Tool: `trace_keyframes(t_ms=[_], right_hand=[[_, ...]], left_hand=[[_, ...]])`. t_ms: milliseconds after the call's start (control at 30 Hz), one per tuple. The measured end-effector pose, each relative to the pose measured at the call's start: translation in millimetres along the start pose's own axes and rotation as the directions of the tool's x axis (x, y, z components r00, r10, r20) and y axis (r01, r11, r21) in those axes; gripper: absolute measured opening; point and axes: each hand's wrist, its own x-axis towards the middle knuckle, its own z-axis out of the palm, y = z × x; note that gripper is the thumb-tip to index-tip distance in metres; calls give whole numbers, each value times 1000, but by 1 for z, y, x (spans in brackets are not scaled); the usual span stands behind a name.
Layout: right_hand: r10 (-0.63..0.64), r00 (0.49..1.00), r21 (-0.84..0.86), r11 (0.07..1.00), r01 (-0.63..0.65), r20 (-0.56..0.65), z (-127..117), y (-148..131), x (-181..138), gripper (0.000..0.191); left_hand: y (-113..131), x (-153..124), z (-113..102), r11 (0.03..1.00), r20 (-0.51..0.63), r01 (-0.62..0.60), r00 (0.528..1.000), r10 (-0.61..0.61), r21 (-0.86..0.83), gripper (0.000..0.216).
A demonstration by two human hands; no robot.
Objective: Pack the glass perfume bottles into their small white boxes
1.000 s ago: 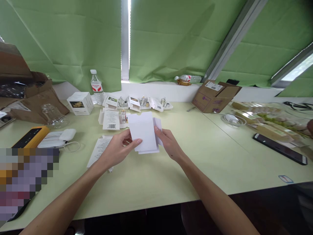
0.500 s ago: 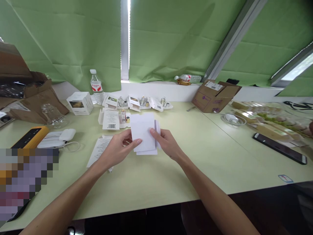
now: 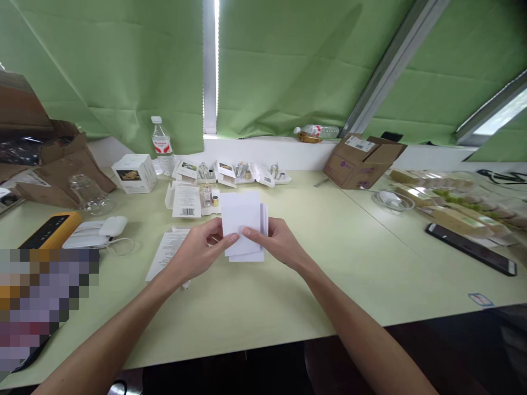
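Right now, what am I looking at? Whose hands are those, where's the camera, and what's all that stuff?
There's no robot here, just a person's two bare hands. The camera sits on their head, looking forward and down, so you see what's in front of them.

The left hand and right hand hold some white card between them, thumbs on the front. I can't tell if it's one folded piece or several.

Below is a pale table. Farther back are little glass bottles in opened boxes, like this bottle. To the left stand a white box and a water bottle. To the right are a carton and a phone.
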Motion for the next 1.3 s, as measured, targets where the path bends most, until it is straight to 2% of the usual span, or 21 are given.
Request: trace_keyframes(t_ms=[767, 1300], right_hand=[[-3, 1000, -18, 1000, 3, 15, 0, 0, 0, 39], [1, 1000, -43, 999, -2, -8, 1, 1, 0, 40]], left_hand=[[-1, 2, 0, 1000, 22, -7, 1000, 7, -17, 35], [-4, 1, 0, 999, -23, -4, 1000, 5, 42, 33]])
